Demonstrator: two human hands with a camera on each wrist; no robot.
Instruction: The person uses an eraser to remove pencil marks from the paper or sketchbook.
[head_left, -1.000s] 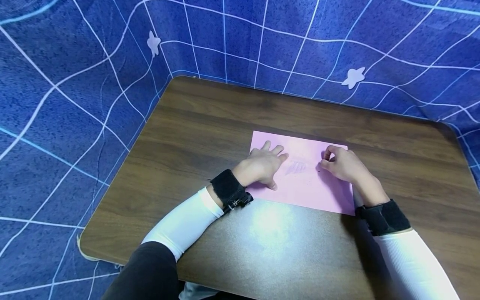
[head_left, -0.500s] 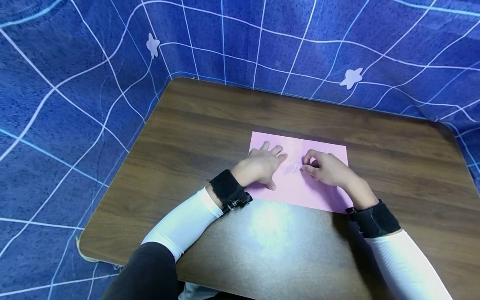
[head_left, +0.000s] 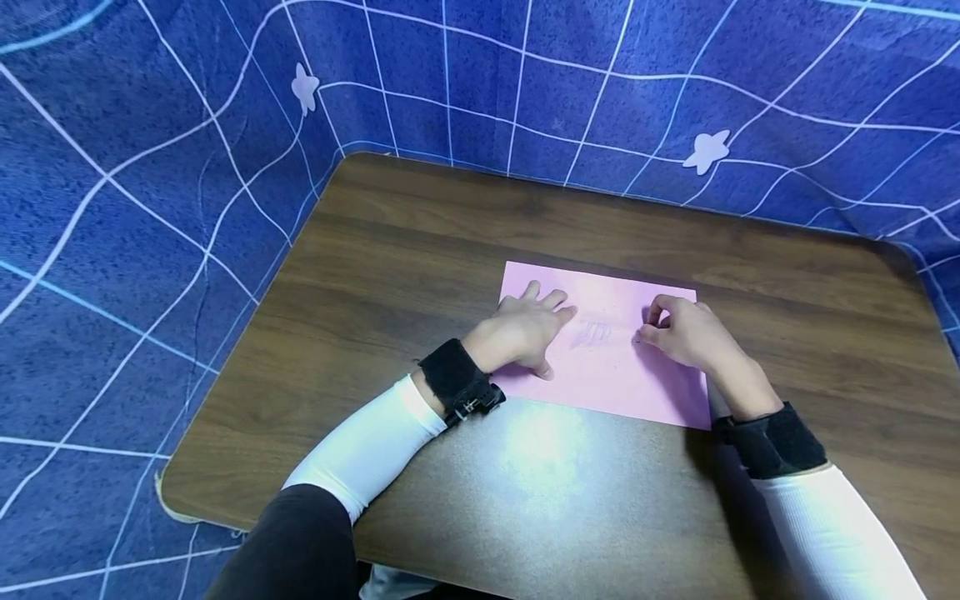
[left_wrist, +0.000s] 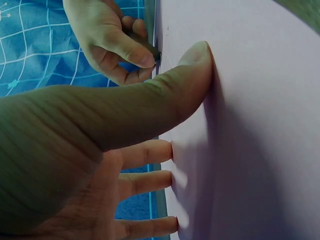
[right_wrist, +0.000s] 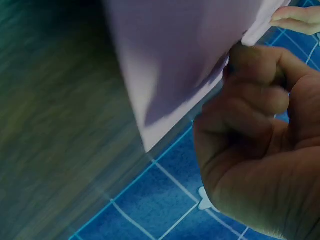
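Fingertips of the right hand (head_left: 686,333) pinch something small and dark against the pink paper (head_left: 607,379), but it is too small to name; the left wrist view shows only a dark tip between thumb and forefinger. Faint scribbled strokes (head_left: 592,335) lie on the sheet between the two hands, too pale to read. The right wrist view is dim and blurred, and the person's forearms are cut off at the lower edge of the head view.

The left hand (head_left: 525,329) lies flat on the left part of the paper with straight, spread fingers pressing it down and gripping nothing. The right hand's fingers are curled tight round the small dark thing. The paper lies flat near the middle of a dark wooden table (head_left: 420,242) with rounded corners. Blue cloth (head_left: 150,167) with a white grid and pale star shapes hangs behind and to the left of the table.

Half a second ago the right hand was near the scribble, just beside the left hand's fingers; now it sits nearer the sheet's right edge. The left hand has stayed put.
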